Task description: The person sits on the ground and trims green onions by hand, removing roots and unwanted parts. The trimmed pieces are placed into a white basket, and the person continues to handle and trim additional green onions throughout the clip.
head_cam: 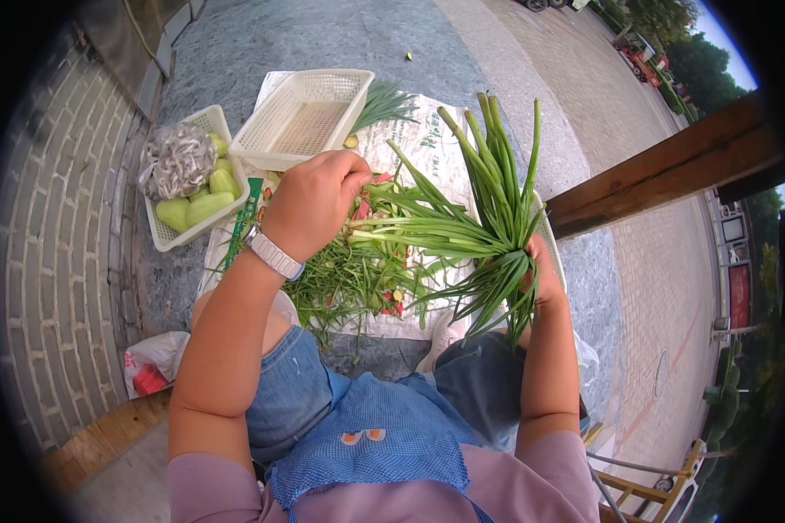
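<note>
My right hand [544,271] is closed around a thick bunch of scallion-like green stalks [497,176]. Their thicker ends point up and away from me, while thin leaves droop below the grip. To the left, above a heap of green trimmings [340,274], is my left hand [317,202], with a pale watch on its wrist. Its thumb and fingers are drawn together; whether anything is pinched between them is hidden. Red bits and small round yellowish slices are mixed into the heap, which lies on a printed white woven sack [438,140].
A white perforated plastic basket [301,124] stands beyond my left hand, with thin green leaves [384,104] beside it. Another basket [163,235] holds pale green gourds [209,206] and a knotted plastic bag [178,160]. A brick wall [59,261] borders the left; a wooden beam [661,167] crosses the right.
</note>
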Available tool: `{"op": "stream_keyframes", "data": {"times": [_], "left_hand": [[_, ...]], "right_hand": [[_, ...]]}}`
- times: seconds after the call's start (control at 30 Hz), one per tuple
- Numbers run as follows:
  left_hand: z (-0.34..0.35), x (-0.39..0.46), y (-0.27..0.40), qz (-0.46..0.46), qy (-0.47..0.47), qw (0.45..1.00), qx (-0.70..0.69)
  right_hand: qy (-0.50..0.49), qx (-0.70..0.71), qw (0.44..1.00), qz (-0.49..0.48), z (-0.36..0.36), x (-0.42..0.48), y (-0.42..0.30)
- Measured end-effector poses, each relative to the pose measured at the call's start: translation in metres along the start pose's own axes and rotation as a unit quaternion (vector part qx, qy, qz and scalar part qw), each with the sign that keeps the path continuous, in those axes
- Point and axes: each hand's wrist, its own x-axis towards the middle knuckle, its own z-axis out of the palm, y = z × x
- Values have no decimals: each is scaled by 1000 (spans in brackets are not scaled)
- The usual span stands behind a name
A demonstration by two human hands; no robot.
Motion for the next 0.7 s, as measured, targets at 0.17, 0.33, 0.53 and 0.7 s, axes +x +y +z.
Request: {"op": "stream_keyframes", "data": {"times": [0.17, 0.33, 0.53, 0.7], "left_hand": [[-1, 2, -14, -85, 37, 996, 12], [-5, 4, -30, 26, 88, 992, 85], [-5, 3, -17, -186, -86, 979, 10], [23, 7, 2, -186, -35, 911, -367]], "right_hand": [[35, 19, 999, 26, 1, -2, -1], [4, -8, 1000, -17, -9, 1, -1], [4, 1, 1000, 5, -9, 2, 0], [45, 68, 995, 63, 4, 1, 2]]}}
